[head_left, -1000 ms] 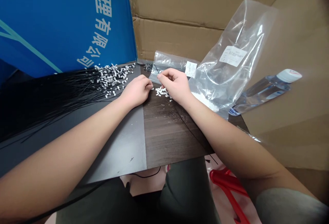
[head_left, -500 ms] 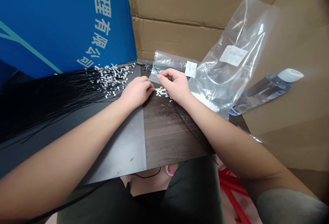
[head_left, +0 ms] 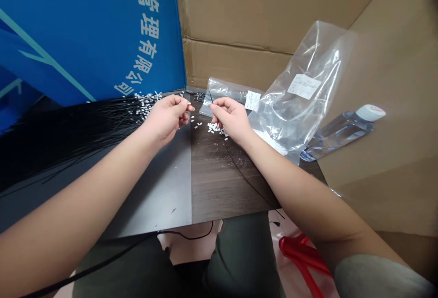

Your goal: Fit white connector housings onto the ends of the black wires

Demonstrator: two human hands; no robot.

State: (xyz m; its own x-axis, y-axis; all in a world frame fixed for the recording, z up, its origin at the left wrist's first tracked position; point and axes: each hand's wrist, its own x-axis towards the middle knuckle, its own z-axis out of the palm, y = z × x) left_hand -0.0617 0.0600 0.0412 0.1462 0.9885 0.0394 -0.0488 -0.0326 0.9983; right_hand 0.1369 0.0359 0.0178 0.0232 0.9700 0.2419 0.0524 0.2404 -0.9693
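My left hand [head_left: 167, 117] is raised off the dark mat, its fingertips pinched on what looks like a tiny white plastic piece [head_left: 188, 106]. My right hand [head_left: 232, 115] pinches a thin black strand [head_left: 211, 98] above a small heap of white plastic pieces [head_left: 215, 128] on the wood-grain tabletop [head_left: 219, 184]. A few loose pieces lie between my hands. A larger scatter of white pieces [head_left: 145, 104] lies on the mat [head_left: 160, 188], beside a wide bundle of thin black strands [head_left: 68, 140].
Behind my right hand lie a small plastic bag [head_left: 222, 91] and a large labelled bag [head_left: 301, 86] holding white material. A water bottle [head_left: 342, 133] lies at right. A blue banner [head_left: 92, 33] and cardboard [head_left: 239, 15] form the back; a red plastic object [head_left: 301, 254] sits below.
My left hand has lifted off the mat and moved left, and my right hand has lifted slightly. Some white pieces now lie scattered between my hands. The view has shifted.
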